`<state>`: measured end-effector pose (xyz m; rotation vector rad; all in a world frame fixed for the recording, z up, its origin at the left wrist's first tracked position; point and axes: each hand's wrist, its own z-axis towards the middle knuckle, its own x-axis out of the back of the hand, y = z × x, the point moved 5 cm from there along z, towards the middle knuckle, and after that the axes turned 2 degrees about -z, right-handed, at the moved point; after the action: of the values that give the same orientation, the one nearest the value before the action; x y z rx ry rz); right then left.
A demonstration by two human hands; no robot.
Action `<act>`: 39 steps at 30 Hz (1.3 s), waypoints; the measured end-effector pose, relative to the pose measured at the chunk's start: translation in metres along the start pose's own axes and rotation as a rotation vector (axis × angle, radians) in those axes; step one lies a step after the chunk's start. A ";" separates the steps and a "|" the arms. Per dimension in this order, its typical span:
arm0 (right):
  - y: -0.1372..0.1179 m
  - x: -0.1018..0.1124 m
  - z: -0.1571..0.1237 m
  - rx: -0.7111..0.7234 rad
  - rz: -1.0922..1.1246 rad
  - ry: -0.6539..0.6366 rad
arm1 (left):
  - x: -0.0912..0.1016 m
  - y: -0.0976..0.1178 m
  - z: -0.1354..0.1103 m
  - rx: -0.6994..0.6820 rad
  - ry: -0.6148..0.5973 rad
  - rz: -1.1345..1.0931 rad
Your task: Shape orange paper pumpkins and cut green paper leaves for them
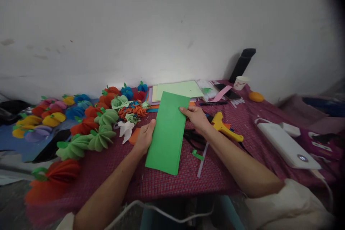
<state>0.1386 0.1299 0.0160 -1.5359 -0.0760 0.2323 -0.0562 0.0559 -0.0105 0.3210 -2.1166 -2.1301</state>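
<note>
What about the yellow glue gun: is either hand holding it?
No, the left hand and right hand both hold the green paper, while the glue gun lies on the tablecloth.

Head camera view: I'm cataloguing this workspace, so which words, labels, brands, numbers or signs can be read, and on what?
No text can be read with certainty.
White rectangular plastic device: lit marks on its small dark display, too small and blurred to read.
White paper cup: reddish printed marking, too blurred to read.
Green rectangular paper, held by the left hand and right hand: none visible.
</note>
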 end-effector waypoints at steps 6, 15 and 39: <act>0.002 0.002 0.001 0.017 0.002 0.039 | -0.003 0.004 0.002 -0.080 -0.135 0.205; 0.008 -0.001 0.000 -0.013 -0.038 0.017 | 0.005 0.011 0.005 -0.245 0.006 0.380; 0.004 -0.013 -0.009 -0.058 0.171 -0.068 | 0.005 0.027 -0.013 -0.122 -0.057 0.360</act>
<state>0.1275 0.1183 0.0124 -1.5940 -0.0044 0.4214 -0.0599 0.0413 0.0157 -0.1270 -1.8868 -2.0587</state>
